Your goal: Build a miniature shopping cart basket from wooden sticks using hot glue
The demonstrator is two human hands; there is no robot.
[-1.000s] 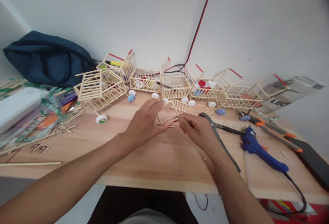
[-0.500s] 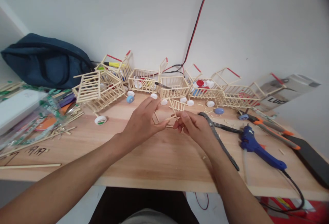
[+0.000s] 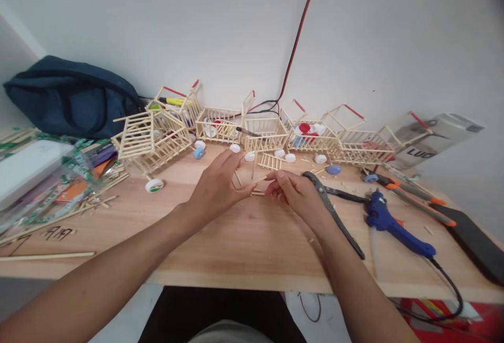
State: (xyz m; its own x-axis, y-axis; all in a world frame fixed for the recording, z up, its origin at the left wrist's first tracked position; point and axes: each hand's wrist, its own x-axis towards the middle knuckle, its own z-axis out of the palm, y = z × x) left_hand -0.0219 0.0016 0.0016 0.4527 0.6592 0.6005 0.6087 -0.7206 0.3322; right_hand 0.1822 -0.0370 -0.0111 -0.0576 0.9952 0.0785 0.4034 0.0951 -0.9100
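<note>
Between my hands is a small frame of thin wooden sticks, partly hidden by my fingers. My left hand grips it from the left, thumb below and fingers curved above. From the right, my right hand pinches the end of one stick, its fingers closed. Just behind lies a flat ladder-like stick panel on the table. Beyond it stands a little stick-built cart with white bottle-cap wheels and a dark pen lying across it.
More stick carts with red handles line the wall, including a tilted one. Pliers, a blue glue gun and orange-handled pliers lie right. Loose sticks and wrappers lie left, before a blue bag.
An upright stick in the small frame, earlier slanting down to my right fingertips, now stands more vertical and farther left. My right fingers have shifted slightly; both hands stay in nearly the same place.
</note>
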